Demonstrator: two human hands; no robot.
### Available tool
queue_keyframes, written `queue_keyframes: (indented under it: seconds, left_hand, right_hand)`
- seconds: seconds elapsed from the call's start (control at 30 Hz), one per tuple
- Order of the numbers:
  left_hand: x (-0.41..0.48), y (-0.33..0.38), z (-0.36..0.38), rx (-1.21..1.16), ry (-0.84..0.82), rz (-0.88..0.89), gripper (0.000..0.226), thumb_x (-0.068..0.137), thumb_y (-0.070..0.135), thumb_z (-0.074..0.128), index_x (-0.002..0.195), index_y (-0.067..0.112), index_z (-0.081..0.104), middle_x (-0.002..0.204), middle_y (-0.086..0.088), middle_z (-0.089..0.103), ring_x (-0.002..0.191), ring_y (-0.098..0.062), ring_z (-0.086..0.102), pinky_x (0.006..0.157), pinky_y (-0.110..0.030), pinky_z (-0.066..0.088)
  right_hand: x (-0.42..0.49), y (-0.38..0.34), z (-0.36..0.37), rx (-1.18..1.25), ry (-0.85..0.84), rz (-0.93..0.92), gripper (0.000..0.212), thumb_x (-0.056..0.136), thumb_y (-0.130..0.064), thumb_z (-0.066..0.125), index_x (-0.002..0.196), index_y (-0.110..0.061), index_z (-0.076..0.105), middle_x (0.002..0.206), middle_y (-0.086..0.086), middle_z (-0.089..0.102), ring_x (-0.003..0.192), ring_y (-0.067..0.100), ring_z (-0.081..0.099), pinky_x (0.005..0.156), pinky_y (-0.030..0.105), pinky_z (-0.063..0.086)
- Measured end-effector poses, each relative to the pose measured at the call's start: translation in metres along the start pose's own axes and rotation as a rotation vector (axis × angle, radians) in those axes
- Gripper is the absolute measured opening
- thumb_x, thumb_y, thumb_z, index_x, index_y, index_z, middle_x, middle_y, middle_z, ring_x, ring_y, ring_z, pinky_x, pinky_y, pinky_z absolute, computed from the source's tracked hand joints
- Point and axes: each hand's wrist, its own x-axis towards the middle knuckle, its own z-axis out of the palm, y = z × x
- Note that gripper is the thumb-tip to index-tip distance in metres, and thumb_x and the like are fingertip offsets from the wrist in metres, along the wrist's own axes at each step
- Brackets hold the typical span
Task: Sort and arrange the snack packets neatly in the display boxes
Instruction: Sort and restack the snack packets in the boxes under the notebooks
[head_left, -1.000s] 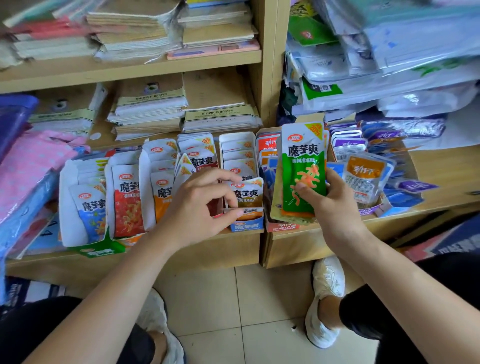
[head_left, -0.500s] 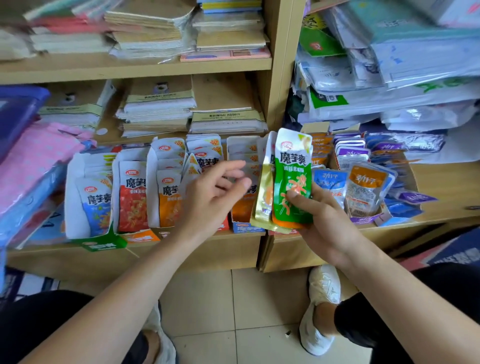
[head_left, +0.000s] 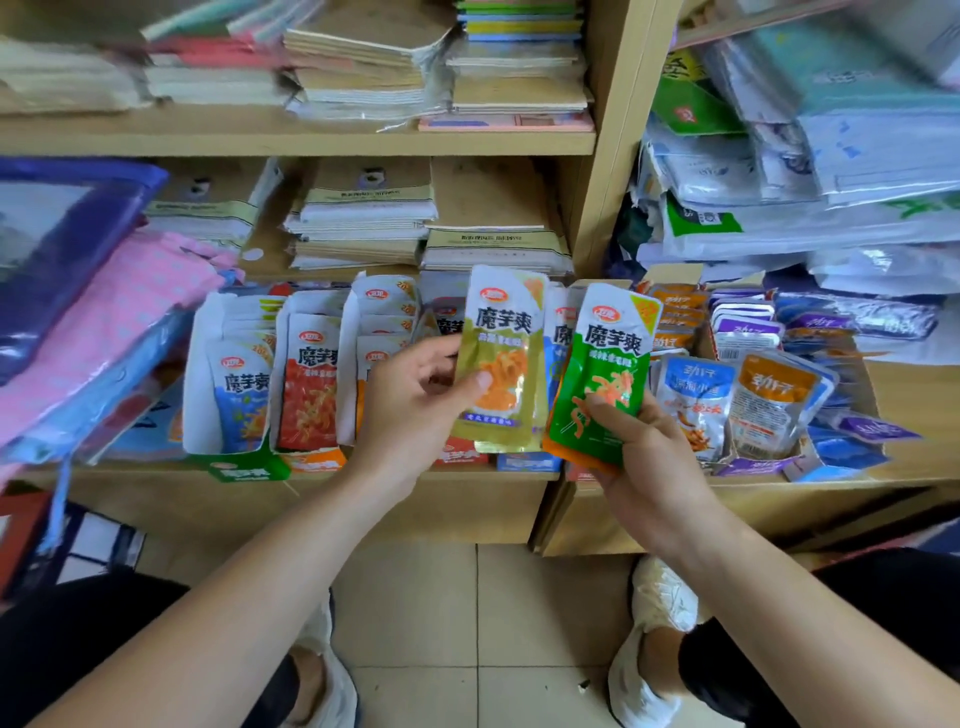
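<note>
display boxes (head_left: 228, 374) stand side by side on the shelf (head_left: 467, 480), packets (head_left: 311, 395) upright inside.

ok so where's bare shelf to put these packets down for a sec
Bare shelf wood lies at the far right, between the loose purple packets and the plastic-wrapped stacks. The floor tiles between the shoes are also free. The row of display boxes is packed edge to edge.

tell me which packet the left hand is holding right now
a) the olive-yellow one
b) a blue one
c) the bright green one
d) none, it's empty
a: the left hand pinches the olive-yellow packet with its thumb on the front, while the bright green packet is in the right hand.
</note>
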Motion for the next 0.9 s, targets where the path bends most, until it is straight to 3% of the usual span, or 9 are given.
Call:
queue_keyframes:
  seconds: [0.13, 0.23, 0.33, 0.4, 0.5, 0.7, 0.9]
  left_hand:
    - [0.0, 0.011, -0.025, -0.026, 0.076, -0.024, 0.021, 0.093, 0.011, 0.07, 0.107, 0.026, 0.074, 0.102, 0.008, 0.077, 0.098, -0.012, 0.072, 0.086, -0.035, 0.06]
    - [0.003, 0.015, -0.053, -0.12, 0.199, -0.032, 0.012, 0.091, 0.016, 0.072, 0.102, 0.024, 0.074, 0.103, -0.001, 0.077, 0.101, -0.022, 0.072, 0.092, -0.054, 0.057]
    - [0.004, 0.018, -0.084, -0.145, 0.307, -0.024, 0.012, 0.087, 0.024, 0.072, 0.098, 0.022, 0.074, 0.104, -0.006, 0.076, 0.104, -0.031, 0.071, 0.096, -0.062, 0.052]
    - [0.002, 0.016, -0.102, -0.138, 0.361, -0.028, 0.008, 0.091, 0.022, 0.071, 0.098, 0.021, 0.074, 0.104, -0.008, 0.076, 0.103, -0.034, 0.071, 0.096, -0.062, 0.053]
    - [-0.004, 0.008, -0.124, -0.138, 0.442, -0.035, 0.011, 0.098, 0.014, 0.063, 0.097, 0.019, 0.073, 0.098, -0.002, 0.077, 0.092, -0.02, 0.073, 0.09, -0.054, 0.058]
    - [-0.013, -0.01, -0.157, -0.099, 0.585, -0.047, 0.012, 0.095, 0.011, 0.067, 0.092, 0.02, 0.074, 0.097, -0.004, 0.077, 0.094, -0.024, 0.071, 0.094, -0.061, 0.053]
    - [-0.004, -0.015, -0.135, 0.054, 0.501, 0.052, 0.01, 0.088, 0.008, 0.075, 0.097, 0.012, 0.075, 0.094, -0.003, 0.078, 0.089, -0.021, 0.075, 0.082, -0.044, 0.059]
  right_hand:
    - [-0.001, 0.001, 0.012, -0.001, 0.019, -0.067, 0.022, 0.096, -0.001, 0.057, 0.113, -0.011, 0.065, 0.109, 0.012, 0.074, 0.094, 0.028, 0.072, 0.059, 0.032, 0.059]
    - [-0.002, 0.004, 0.022, -0.045, 0.023, -0.1, 0.021, 0.095, -0.001, 0.06, 0.113, -0.011, 0.066, 0.111, 0.012, 0.074, 0.098, 0.028, 0.072, 0.07, 0.035, 0.061]
    - [-0.001, 0.012, 0.033, -0.08, -0.013, -0.11, 0.022, 0.094, -0.001, 0.061, 0.114, -0.01, 0.066, 0.113, 0.015, 0.073, 0.096, 0.027, 0.073, 0.069, 0.034, 0.061]
    - [-0.002, 0.018, 0.042, -0.115, -0.048, -0.118, 0.022, 0.094, 0.0, 0.061, 0.113, -0.01, 0.066, 0.112, 0.014, 0.074, 0.098, 0.027, 0.073, 0.08, 0.041, 0.061]
    - [-0.003, 0.028, 0.055, -0.189, -0.105, -0.142, 0.023, 0.094, -0.001, 0.062, 0.115, -0.009, 0.066, 0.11, 0.012, 0.074, 0.102, 0.03, 0.072, 0.089, 0.048, 0.058]
    - [-0.005, 0.04, 0.077, -0.325, -0.122, -0.239, 0.022, 0.095, -0.006, 0.064, 0.116, -0.012, 0.065, 0.106, 0.006, 0.076, 0.097, 0.024, 0.073, 0.088, 0.047, 0.06]
    - [-0.001, 0.044, 0.084, -0.346, -0.063, -0.269, 0.022, 0.095, -0.007, 0.065, 0.116, -0.012, 0.064, 0.104, 0.004, 0.076, 0.096, 0.022, 0.074, 0.086, 0.047, 0.06]
